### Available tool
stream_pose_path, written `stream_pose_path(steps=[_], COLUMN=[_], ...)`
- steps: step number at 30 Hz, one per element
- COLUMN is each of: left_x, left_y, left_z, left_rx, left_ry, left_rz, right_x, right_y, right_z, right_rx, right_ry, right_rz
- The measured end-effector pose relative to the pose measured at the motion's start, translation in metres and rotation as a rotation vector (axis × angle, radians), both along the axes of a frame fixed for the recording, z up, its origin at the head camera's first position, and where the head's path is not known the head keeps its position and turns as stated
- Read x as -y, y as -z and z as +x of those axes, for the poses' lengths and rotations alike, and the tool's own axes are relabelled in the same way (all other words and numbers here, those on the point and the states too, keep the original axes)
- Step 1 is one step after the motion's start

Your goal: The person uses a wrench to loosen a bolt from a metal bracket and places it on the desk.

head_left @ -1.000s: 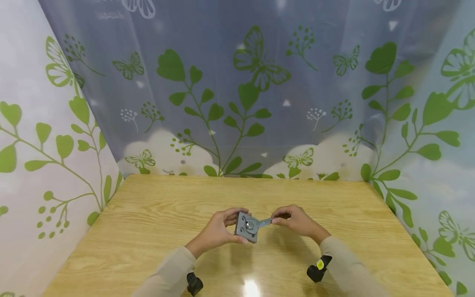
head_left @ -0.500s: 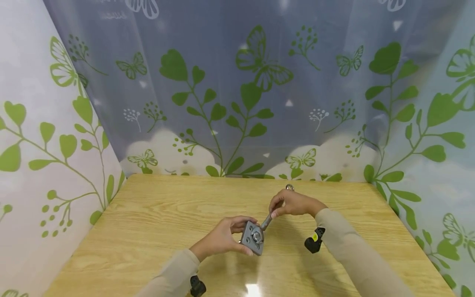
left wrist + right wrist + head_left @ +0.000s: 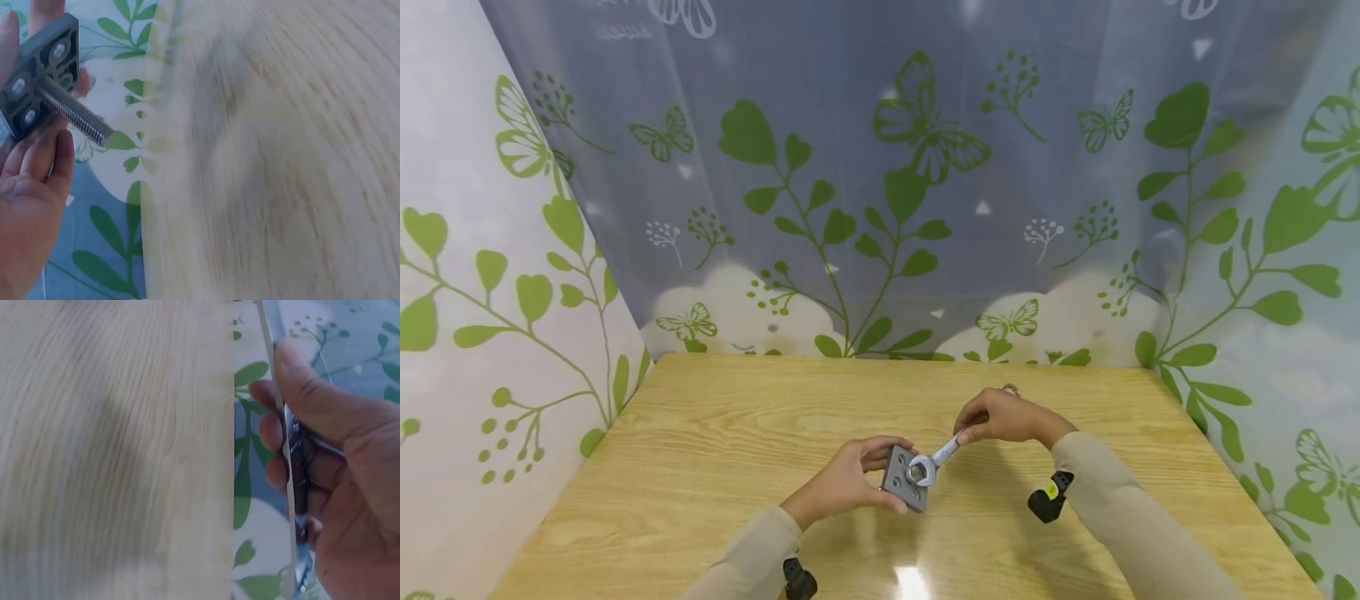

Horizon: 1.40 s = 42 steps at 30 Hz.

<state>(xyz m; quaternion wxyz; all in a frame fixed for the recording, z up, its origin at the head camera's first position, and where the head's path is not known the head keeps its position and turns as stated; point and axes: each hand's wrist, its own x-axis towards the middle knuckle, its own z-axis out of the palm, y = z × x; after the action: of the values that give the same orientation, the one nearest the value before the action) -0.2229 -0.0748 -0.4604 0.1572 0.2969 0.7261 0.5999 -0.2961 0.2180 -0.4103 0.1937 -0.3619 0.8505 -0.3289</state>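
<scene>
pointing inward, left and right hands (image 3: pixel 848 477) (image 3: pixel 1006 416) hold plate (image 3: pixel 897 481) and wrench (image 3: pixel 946 452) respectively.

Nothing can be read: the faint white lettering (image 3: pixel 625 32) on the curtain (image 3: pixel 970 250), high above the far left part of the table (image 3: pixel 737 417), is too blurred.

The wrench (image 3: pixel 947 452) extends right of the plate (image 3: pixel 906 491), above the table (image 3: pixel 737 417).

Grey plate (image 3: pixel 906 492), tilted, threaded bolt (image 3: pixel 74 112) through it, silver wrench (image 3: pixel 945 452), open end apparently around bolt head (image 3: pixel 916 472)
</scene>
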Motion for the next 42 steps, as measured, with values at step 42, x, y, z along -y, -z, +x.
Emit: stream_pose_path(steps=[42], left_x=[-0.015], left_y=[0.006], left_z=[0.003], left_rx=[-0.107], left_ry=[-0.605], left_rz=[0.064], right_x=[0.065], right_y=[0.055], right_z=[0.109], right_rx=[-0.015], right_ry=[0.707], right_rz=[-0.293])
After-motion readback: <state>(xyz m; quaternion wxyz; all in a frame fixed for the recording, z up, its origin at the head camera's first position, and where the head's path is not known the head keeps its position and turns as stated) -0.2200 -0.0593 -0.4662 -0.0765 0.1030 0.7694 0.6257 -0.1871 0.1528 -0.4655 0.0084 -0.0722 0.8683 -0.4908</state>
